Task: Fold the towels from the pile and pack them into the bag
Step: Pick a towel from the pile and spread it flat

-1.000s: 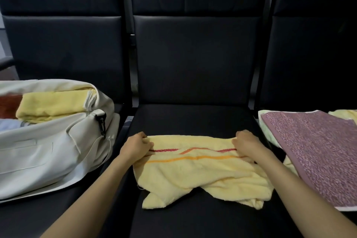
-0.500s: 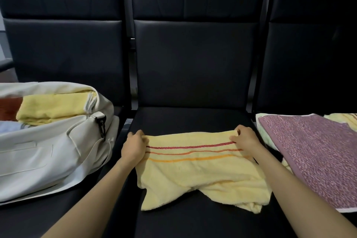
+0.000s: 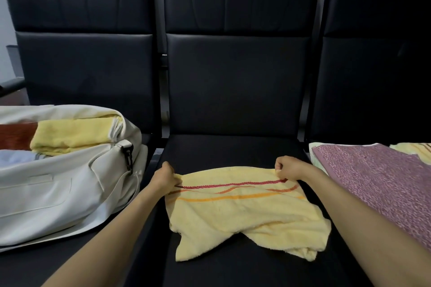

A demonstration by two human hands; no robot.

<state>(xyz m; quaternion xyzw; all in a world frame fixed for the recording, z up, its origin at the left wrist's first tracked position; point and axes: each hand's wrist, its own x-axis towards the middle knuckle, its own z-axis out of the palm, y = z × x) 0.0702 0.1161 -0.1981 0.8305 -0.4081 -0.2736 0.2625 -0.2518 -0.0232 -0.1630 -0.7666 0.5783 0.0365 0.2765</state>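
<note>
A row of black padded seats fills the view, seen from above by the person working. An open white bag sits on the seat out beyond the left fingers, with a folded yellow towel and other cloth showing in its mouth. The pile, topped by a purple towel, lies on the seat out beyond the right fingers. On the middle seat a yellow striped towel is spread between both hands. Its long axis runs left to right from fist to fist. The stripes run along the same line, just on the near side of the fingers. The rest of the cloth trails toward the person and ends in a rumpled, uneven near edge. The left hand and right hand each pinch a far corner with fingers curled tight. The bag is nearer the left hand, so packing would likely go that way.
</note>
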